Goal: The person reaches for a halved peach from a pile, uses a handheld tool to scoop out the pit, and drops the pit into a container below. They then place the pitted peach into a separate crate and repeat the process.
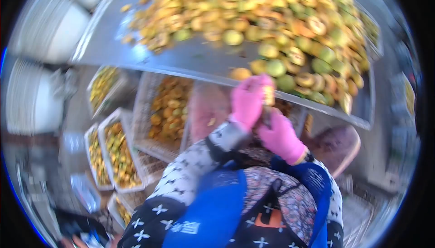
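My left hand (248, 101), in a pink glove, is closed on a yellow-orange fruit piece (268, 95) at the near edge of a metal table. Just below and to the right, my right hand (282, 137) wears a matching glove, its fingers curled close to the fruit. Something small and dark shows between the two hands, too blurred to name. Beyond them lies a large heap of cut fruit (235, 3), yellow, orange and green, some with pale cut faces up.
The metal table (181, 64) has a raised rim. Below it, a plastic crate (140, 130) of fruit stands beside my leg. White tubs (124, 157) of fruit pieces are further left, near stacks of white containers (36, 101). Another crate (358, 211) is at lower right.
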Tool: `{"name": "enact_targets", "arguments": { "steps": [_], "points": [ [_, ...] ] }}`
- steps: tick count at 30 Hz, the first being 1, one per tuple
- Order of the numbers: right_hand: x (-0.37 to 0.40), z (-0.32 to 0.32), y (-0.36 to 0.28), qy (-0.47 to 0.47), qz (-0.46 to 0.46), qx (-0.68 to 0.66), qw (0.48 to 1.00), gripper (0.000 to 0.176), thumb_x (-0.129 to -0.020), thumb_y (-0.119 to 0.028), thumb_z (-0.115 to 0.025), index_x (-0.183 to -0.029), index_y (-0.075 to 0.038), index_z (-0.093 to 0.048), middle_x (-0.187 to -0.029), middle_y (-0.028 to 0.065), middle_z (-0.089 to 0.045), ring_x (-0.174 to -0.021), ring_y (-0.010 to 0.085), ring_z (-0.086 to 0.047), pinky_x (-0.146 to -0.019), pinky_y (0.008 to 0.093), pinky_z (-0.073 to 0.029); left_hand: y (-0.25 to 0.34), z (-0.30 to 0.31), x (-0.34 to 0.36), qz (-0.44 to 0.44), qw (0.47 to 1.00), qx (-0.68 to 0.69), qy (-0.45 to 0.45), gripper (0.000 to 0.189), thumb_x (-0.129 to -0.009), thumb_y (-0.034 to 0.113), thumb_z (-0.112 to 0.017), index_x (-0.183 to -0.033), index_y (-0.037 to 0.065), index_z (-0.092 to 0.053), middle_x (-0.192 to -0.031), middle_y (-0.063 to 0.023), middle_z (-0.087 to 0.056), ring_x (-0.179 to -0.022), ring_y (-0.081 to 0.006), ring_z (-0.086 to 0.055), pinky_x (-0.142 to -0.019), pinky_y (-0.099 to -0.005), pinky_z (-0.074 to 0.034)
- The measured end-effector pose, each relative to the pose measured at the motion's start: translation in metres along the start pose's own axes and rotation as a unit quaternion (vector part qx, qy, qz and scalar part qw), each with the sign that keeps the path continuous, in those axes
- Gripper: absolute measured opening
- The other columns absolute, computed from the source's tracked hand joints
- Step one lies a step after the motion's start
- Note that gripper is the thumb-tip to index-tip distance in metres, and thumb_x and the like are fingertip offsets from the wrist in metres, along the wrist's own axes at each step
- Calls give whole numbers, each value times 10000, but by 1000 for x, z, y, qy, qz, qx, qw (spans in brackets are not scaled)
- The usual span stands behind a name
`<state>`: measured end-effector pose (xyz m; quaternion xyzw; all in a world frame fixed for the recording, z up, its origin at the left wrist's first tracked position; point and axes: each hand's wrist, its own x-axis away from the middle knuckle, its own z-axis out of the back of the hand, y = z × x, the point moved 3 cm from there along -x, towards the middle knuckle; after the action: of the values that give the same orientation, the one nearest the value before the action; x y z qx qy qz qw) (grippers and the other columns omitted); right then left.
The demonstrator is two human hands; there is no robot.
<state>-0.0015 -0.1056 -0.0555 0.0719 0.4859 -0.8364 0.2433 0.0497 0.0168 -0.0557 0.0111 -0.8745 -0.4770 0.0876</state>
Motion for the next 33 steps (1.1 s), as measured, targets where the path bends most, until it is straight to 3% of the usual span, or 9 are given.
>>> {"name": "enact_targets", "arguments": {
  "steps": [1, 4, 10, 20, 25, 27, 28, 30, 33],
  "points": [
    [2, 1, -2, -69, -170, -88, 979, 194, -861, -156, -646, -958, -31, -535, -724, 137, -618, -612, 308, -618, -561, 418, -489, 1, 0, 1, 25, 999, 9, 18, 210, -962, 221, -658, -982, 12, -651, -837, -51, -657, -695, -112, -624, -597, -247, -521],
    [-4, 7, -25, -124, -409, -297, 854, 162, -870, -76, -557, -1012, -26, -498, -679, 38, -551, -432, 122, -505, -394, 277, -396, -7, -8, 8, 37, 995, 81, 39, 194, -955, 235, -675, -947, 42, -647, -770, 2, -627, -642, -61, -571, -550, -208, -444],
    [-2, -4, -34, -117, -422, -292, 850, 128, -861, -87, -545, -963, -24, -499, -570, 54, -517, -369, 142, -450, -367, 267, -356, -18, 5, 13, 38, 993, 79, 74, 284, -944, 322, -684, -857, 56, -635, -711, 21, -593, -581, -38, -494, -533, -202, -400],
    [24, 28, -20, -250, -411, -488, 728, 88, -762, -34, -598, -836, -6, -561, -549, 70, -541, -398, 149, -491, -383, 260, -368, 34, 34, 27, 19, 988, -38, -151, 404, -961, 371, -634, -861, -11, -720, -762, -67, -708, -697, -131, -645, -645, -254, -515],
    [22, 45, 18, -296, -249, 21, 922, 236, -842, -195, -648, -999, -19, -625, -715, 126, -635, -608, 255, -630, -554, 351, -501, 82, 194, 55, 71, 967, -242, -29, 248, -915, 212, -681, -1095, 41, -697, -972, -47, -719, -885, -149, -668, -791, -291, -528],
    [28, 61, 33, -346, -1, 208, 915, 302, -859, -275, -653, -1032, -28, -641, -890, 191, -666, -829, 367, -659, -733, 468, -525, 136, 221, 68, -67, 788, -603, 101, 293, -866, 350, -718, -983, 83, -748, -989, -72, -701, -974, -208, -658, -831, -348, -525],
    [27, 68, 48, -322, -85, 213, 919, 360, -853, -317, -652, -1063, -25, -637, -906, 206, -672, -868, 396, -650, -767, 480, -518, 144, 228, 63, -131, 705, -692, 85, 293, -860, 311, -727, -1043, 82, -735, -1029, -87, -693, -985, -249, -651, -888, -358, -509],
    [25, 67, 81, -277, -232, 198, 911, 477, -841, -401, -649, -1126, -19, -630, -937, 235, -683, -947, 454, -631, -835, 505, -505, 149, 204, 47, -150, 778, -598, 120, 327, -884, 253, -722, -1135, 45, -688, -1111, -106, -672, -1011, -225, -652, -897, -336, -518],
    [2, 96, 57, -278, -191, 122, 933, 349, -837, -321, -689, -1000, -17, -633, -770, 132, -662, -728, 276, -664, -672, 400, -513, 146, 125, -8, -107, 869, -482, 42, 377, -908, 234, -714, -1203, 10, -647, -1161, -100, -651, -1047, -176, -642, -898, -305, -521]
  ]
}}
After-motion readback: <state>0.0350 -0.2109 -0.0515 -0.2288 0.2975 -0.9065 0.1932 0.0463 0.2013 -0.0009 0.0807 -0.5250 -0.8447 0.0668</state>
